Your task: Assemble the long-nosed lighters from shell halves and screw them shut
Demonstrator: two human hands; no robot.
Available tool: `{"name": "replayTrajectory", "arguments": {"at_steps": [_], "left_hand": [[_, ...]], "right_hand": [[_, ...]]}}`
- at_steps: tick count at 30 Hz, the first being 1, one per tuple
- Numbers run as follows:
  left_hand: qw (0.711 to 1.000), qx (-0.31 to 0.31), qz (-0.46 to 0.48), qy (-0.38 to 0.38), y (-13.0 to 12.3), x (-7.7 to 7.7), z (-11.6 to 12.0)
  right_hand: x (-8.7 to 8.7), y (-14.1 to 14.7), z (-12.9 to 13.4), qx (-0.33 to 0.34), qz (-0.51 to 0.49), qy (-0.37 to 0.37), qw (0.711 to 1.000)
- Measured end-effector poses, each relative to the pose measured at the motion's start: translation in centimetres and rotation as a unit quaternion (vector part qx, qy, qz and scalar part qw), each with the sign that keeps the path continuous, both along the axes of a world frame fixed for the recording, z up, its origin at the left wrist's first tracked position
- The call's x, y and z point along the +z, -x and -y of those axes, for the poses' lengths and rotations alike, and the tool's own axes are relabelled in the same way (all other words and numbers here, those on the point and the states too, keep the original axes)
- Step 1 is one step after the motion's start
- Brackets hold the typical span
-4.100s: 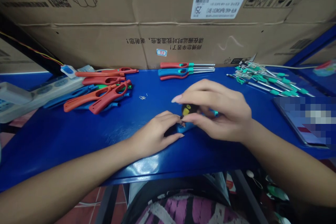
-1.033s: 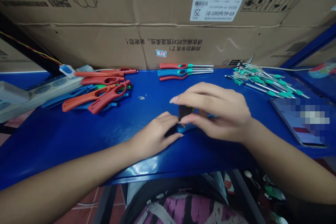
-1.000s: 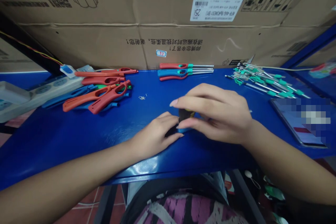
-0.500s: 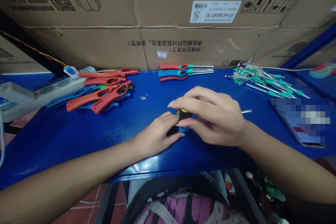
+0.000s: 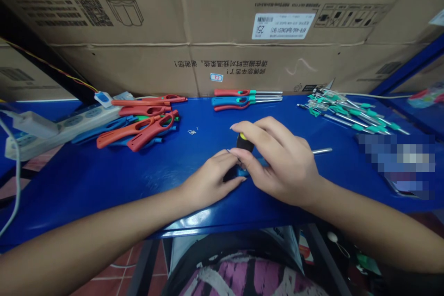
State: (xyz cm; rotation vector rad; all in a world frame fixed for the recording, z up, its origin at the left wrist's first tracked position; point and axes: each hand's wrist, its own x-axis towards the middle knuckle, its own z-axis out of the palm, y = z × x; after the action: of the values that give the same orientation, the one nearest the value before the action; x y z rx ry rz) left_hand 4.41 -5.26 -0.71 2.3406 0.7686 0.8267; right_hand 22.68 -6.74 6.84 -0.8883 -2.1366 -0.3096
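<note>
My right hand is closed on a short black-and-yellow tool handle, held upright between thumb and fingers. Under it lies a blue lighter, mostly covered by both hands, whose metal tube sticks out to the right. My left hand rests on the table with fingers and thumb closed around the blue lighter's left part. The lower end of the tool is hidden behind the fingers. A few tiny screws lie beyond my left hand.
Red, orange and blue lighter shells are piled at left beside a power strip. Finished-looking red and blue lighters lie at the cardboard box. Metal tubes with green parts and a phone are at right.
My right hand has shifted slightly, tilting the fingers so more of the black handle shows. My left hand keeps its hold. The camera view has moved a little.
</note>
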Motion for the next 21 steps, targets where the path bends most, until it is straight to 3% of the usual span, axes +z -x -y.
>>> {"name": "replayTrajectory", "arguments": {"at_steps": [4, 9, 12, 16, 21], "left_hand": [[1.000, 0.010, -0.022, 0.020, 0.0, 0.4, 0.0], [0.995, 0.029, -0.078, 0.060, 1.5, 2.2, -1.2], [0.989, 0.053, -0.125, 0.052, 2.6, 3.1, -2.0], [0.980, 0.069, -0.186, -0.017, 3.0, 3.0, -2.7], [0.963, 0.073, -0.250, -0.064, 2.3, 3.0, -5.0]], "right_hand": [[0.3, -0.2, 0.1, 0.030, -0.041, 0.040, 0.998], [1.7, -2.8, -1.8, 0.025, -0.195, 0.024, 0.980], [2.0, -5.6, -4.1, -0.031, -0.136, -0.006, 0.990], [0.9, -9.6, -7.1, -0.124, 0.007, -0.020, 0.992], [-1.2, -12.6, -8.7, -0.229, -0.034, -0.032, 0.972]]}}
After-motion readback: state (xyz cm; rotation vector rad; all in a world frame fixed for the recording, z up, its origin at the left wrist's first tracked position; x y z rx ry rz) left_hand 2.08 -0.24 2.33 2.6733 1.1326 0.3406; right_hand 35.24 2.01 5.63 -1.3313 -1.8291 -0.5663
